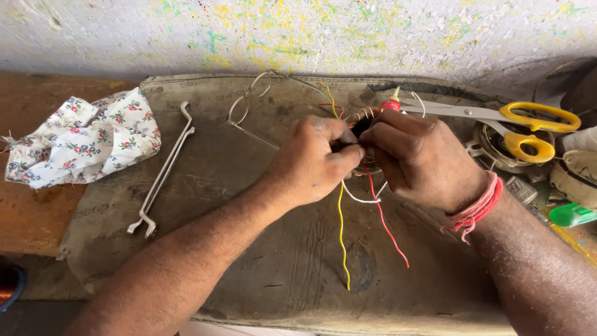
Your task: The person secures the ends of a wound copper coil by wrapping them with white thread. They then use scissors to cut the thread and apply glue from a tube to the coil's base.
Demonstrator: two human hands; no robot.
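Observation:
My left hand (314, 160) and my right hand (418, 158) meet over the middle of a brown cloth-covered bench (205, 186). Both pinch a small wound coil with copper wire (362, 119), mostly hidden behind the fingers. A yellow wire (341, 239), a red wire (387, 227) and a white wire (359, 198) hang down from between the hands. A red thread band (477, 208) circles my right wrist.
Yellow-handled scissors (516, 121) lie at the right, above round metal parts (497, 146). Wire-rimmed spectacles (249, 102) sit behind my left hand. A bent metal bar (163, 171) and a flowered cloth (84, 137) lie to the left. A green object (572, 214) sits at the right edge.

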